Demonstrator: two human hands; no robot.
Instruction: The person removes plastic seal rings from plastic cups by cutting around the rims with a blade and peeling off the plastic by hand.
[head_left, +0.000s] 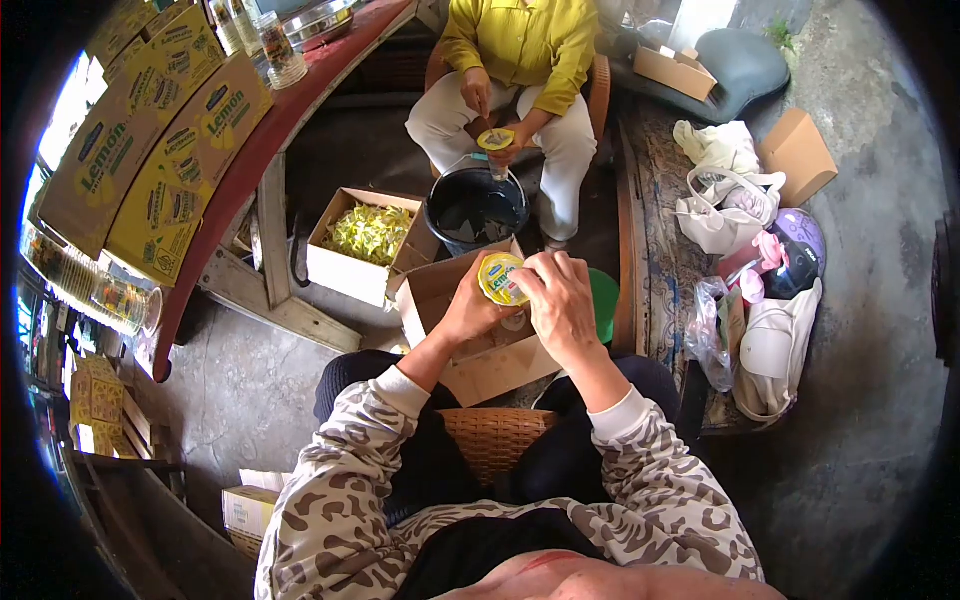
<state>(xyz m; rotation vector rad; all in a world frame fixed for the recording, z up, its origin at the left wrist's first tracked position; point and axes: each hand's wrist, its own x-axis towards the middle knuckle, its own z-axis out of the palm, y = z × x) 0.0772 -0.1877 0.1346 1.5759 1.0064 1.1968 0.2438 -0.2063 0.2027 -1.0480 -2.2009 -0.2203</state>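
Note:
A plastic drink cup with a yellow film lid marked "Lemon" (pixel 500 279) is in my left hand (pixel 466 310), its printed top facing up towards me. My left fingers are wrapped around the cup's side. My right hand (pixel 563 308) is closed, thumb and fingertips pinching at the right edge of the lid. Just below both hands sits an open cardboard box (pixel 490 375) on my lap side; its contents are mostly hidden by my hands.
Opposite sits a person in a yellow shirt (pixel 520 45) holding a similar cup (pixel 497 142) over a black bucket (pixel 477 208). A box of yellow strips (pixel 368 233) stands left of it. Yellow lemon cartons (pixel 190 165) line the red table. Bags and a helmet (pixel 800 250) lie right.

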